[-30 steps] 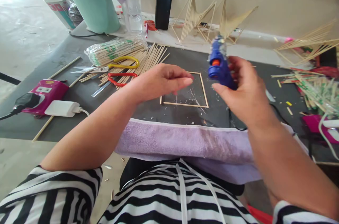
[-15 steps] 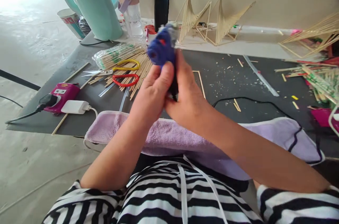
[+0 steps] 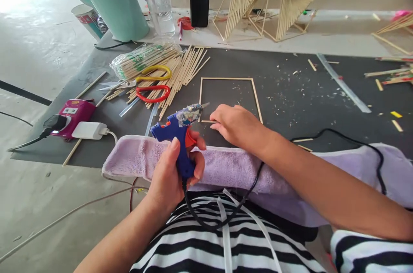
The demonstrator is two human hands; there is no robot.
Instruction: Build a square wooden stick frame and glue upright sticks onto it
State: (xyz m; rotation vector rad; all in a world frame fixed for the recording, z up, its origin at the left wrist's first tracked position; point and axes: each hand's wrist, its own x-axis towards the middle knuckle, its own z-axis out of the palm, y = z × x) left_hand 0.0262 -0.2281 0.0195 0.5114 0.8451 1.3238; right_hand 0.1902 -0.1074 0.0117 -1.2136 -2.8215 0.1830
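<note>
Head view: the glue gun (image 3: 177, 128), just now in both hands, is gripped by the left hand (image 3: 169, 174) alone, apparently freeing the right hand (image 3: 239, 127) to pinch the stick frame (image 3: 226, 78) on the tabletop (image 3: 290, 105)

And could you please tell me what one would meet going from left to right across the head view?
Magenta power adapter → scissors → blue glue gun, held in the left hand → right hand → translucent strip → small yellow piece.
</note>
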